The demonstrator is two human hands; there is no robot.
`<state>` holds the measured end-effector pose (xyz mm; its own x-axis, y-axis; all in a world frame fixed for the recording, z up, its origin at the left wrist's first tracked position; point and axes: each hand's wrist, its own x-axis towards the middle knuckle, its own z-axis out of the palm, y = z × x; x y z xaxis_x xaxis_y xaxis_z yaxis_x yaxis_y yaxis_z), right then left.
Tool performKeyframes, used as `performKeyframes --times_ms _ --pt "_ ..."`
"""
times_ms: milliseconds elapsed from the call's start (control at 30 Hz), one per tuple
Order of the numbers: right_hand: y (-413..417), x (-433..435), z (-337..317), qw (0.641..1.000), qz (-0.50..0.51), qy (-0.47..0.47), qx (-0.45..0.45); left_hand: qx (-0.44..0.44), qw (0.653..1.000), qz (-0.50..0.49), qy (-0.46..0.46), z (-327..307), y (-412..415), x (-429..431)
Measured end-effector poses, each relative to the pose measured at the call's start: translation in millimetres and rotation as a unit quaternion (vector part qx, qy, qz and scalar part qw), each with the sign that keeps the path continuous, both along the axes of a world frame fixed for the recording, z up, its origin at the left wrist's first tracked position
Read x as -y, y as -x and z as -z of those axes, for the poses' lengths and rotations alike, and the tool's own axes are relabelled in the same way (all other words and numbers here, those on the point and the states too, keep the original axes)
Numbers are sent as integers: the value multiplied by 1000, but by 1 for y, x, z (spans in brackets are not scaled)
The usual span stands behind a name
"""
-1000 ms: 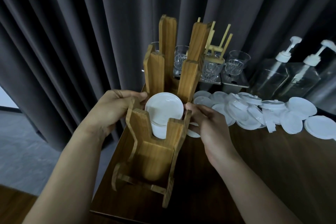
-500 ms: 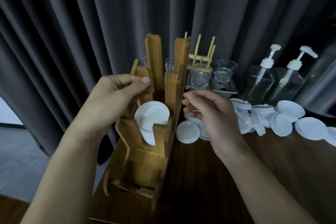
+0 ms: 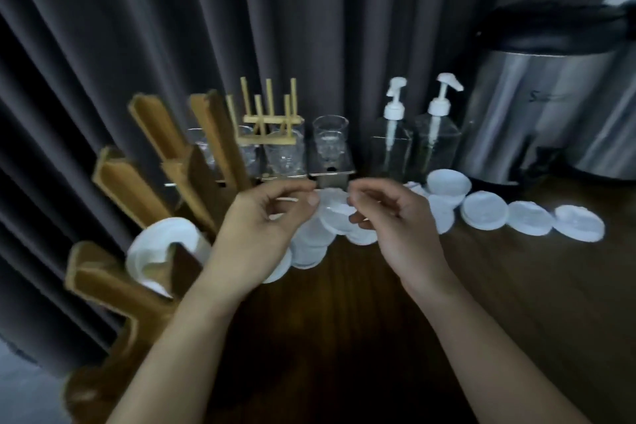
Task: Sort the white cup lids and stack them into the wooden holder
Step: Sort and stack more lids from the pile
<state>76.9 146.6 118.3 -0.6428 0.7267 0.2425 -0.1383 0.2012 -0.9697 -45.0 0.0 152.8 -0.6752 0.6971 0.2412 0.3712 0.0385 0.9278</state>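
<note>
The wooden holder [image 3: 117,282] stands at the left edge of the table, with a stack of white lids [image 3: 161,244] lying between its slats. Loose white cup lids [image 3: 485,213] are spread in a row across the table to the right, and more are piled under my hands. My left hand [image 3: 265,224] and my right hand [image 3: 392,217] hover side by side over that pile with curled fingers. Between their fingertips sits one tilted white lid [image 3: 335,213], pinched at its left and right edges; the picture is blurred there.
Behind the lids stand clear glasses [image 3: 330,141] on metal trays, a small wooden peg rack [image 3: 268,120], two clear pump bottles [image 3: 392,148] and a steel urn [image 3: 537,107]. A dark curtain hangs behind. The dark wooden table [image 3: 344,337] ends just left of the holder.
Both hands have left the wooden holder and moved right to the pile of loose lids, where they now meet at one lid. The view has swung right.
</note>
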Motion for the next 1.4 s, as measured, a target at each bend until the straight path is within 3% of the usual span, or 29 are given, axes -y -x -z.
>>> performKeyframes --times_ms 433,767,967,1133,1300,1400 --pt "-122 -166 78 988 108 32 107 66 995 30 62 103 -99 -193" --pt "-193 -274 135 949 184 -133 218 56 993 38 99 164 -155 -292" --pt "-216 -317 160 887 252 -266 282 -24 995 11 94 181 -173 -322" --pt "-223 -343 172 860 273 -275 333 -46 994 -13 95 189 -176 -322" --pt "-219 -366 182 865 253 -226 369 -26 995 -10 96 194 -174 -321" --pt "-219 -371 181 874 263 -214 347 -13 996 -6 93 197 -172 -321"
